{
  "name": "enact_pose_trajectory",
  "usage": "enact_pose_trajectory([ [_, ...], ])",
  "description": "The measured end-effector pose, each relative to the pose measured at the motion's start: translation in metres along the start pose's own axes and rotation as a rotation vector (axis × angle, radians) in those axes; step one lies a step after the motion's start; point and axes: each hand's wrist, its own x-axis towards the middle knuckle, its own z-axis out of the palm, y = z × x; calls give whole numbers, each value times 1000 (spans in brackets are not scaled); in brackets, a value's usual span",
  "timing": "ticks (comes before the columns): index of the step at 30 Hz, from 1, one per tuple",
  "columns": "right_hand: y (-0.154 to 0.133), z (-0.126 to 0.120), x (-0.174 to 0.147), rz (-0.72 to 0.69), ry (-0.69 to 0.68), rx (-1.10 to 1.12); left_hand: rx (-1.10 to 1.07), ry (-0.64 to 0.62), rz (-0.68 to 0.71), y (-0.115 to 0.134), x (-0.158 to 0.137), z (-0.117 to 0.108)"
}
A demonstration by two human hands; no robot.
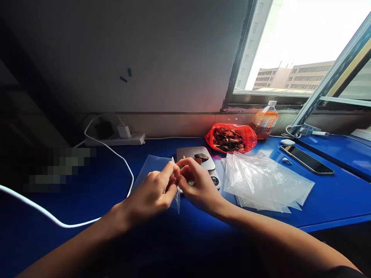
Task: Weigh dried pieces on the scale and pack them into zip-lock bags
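Observation:
My left hand (156,187) and my right hand (198,185) meet in front of a kitchen scale (181,153). Both pinch a clear plastic bag (150,166) near its edge, with fingertips touching. The bag spreads out to the left behind my left hand, and a corner of it hangs below my fingers. On the scale's metal plate lie a few dark, dried pieces (202,156), partly hidden by my right hand. The scale's round button shows to the right of my right hand; its display is mostly covered.
Right of the scale lies a pile of clear plastic bags (261,181). Behind it stand a red bag (251,139) of dark dried pieces and an orange drink bottle (265,120). A phone (307,159) and earbud case (287,142) lie farther right. A white cable (124,162) runs left from a power strip (136,139).

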Motion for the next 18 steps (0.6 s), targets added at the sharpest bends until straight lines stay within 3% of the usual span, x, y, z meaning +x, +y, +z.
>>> enact_pose_trajectory([
  [7,-8,-4,3,-95,-20,-165,183,112,126,-3,-1,5],
  [13,-6,-5,5,-182,193,-403,285,324,320,-3,-2,7],
  [18,2,-2,-1,-343,282,-572,393,389,271,-4,-1,9],
])
